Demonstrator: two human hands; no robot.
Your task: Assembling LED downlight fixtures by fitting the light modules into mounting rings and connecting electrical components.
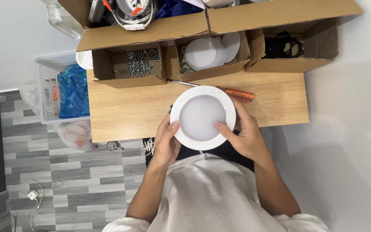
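Both hands, left hand (167,144) and right hand (244,135), grasp a round white lamp housing (202,117) by its rim, thumbs on its face, holding it level above the near edge of the wooden table (121,111). Behind stand cardboard boxes (213,51) within reach, one holding screws (140,62). An orange-handled screwdriver (237,93) lies just beyond the housing.

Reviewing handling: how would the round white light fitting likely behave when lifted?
The round white light fitting looks rigid and probably light, since the left hand and right hand hold it by fingertips. Its smooth rim may be slippery.
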